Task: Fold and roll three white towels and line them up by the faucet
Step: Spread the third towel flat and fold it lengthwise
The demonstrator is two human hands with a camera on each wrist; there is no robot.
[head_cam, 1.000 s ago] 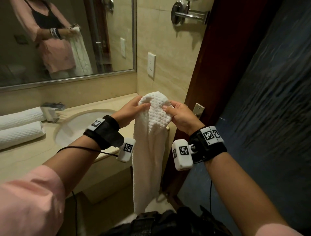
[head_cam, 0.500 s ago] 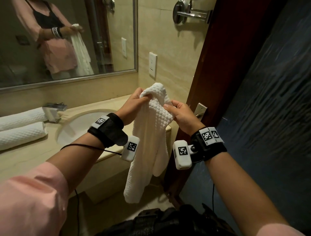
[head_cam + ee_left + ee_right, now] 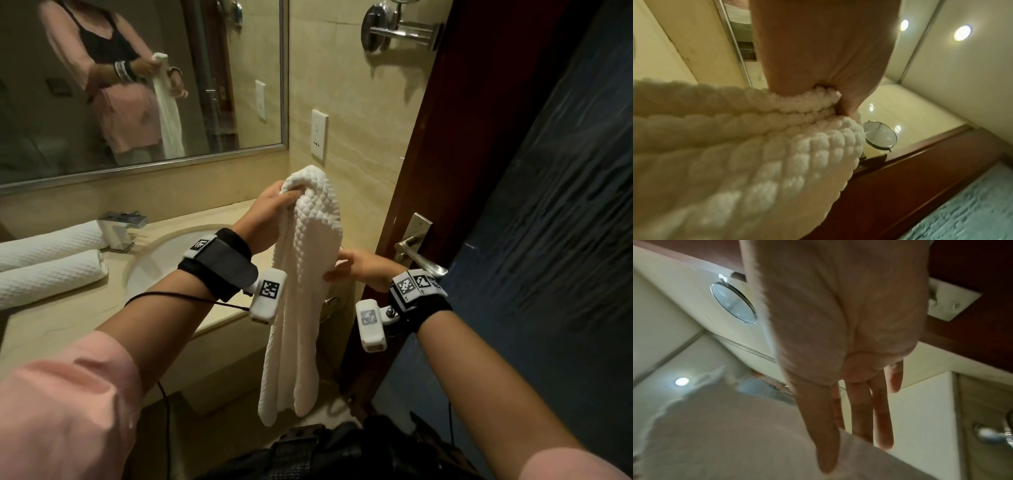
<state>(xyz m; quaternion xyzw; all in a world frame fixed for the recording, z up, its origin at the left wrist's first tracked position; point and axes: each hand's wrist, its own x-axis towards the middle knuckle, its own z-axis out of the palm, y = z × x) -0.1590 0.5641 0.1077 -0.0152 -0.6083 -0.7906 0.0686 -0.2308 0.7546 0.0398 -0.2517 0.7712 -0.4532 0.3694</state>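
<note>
Loose pink sleeve (image 3: pixel 65 404) rolled to the elbow on the left forearm; matching pink cuff (image 3: pixel 565 462) at the right. Broad black strap (image 3: pixel 219 263) round the left wrist, topped with a small white square-code tag. Just beyond that strap, toward the fingers, a white boxy camera (image 3: pixel 269 296) bearing a black-and-white code. Thin black cable (image 3: pixel 171 298) trailing back from that strap along the forearm. Right wrist strapped the same: black band (image 3: pixel 424 305), white coded tags, white camera (image 3: pixel 370 325) on a small bolted bracket.
</note>
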